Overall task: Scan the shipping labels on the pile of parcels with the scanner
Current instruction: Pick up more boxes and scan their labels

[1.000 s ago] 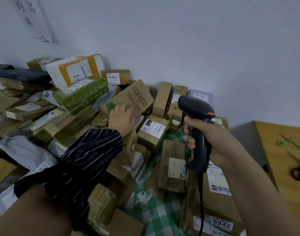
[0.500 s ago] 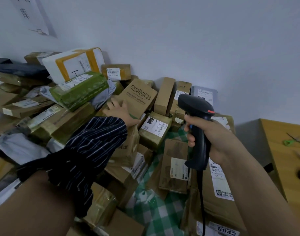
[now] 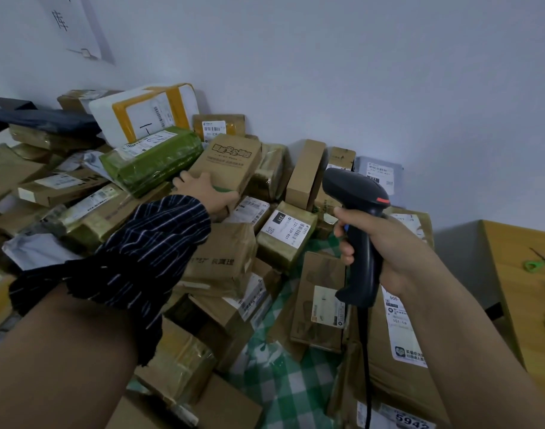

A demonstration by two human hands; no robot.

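Reaching farther up the pile than a second ago, the left grip (image 3: 207,193) is clamping the near edge of the printed brown box (image 3: 231,161); that box is lying at the pile's far side by the wall, touching the green parcel (image 3: 153,159); the right grip (image 3: 389,246) is wrapping tight round the scanner (image 3: 351,187), holding it raised above the checked cloth (image 3: 283,382); no label is showing on the box's upper face, so turning it is probably coming next; tugging could be dislodging the green parcel, and the beam could be catching the labelled box (image 3: 288,230) below instead.
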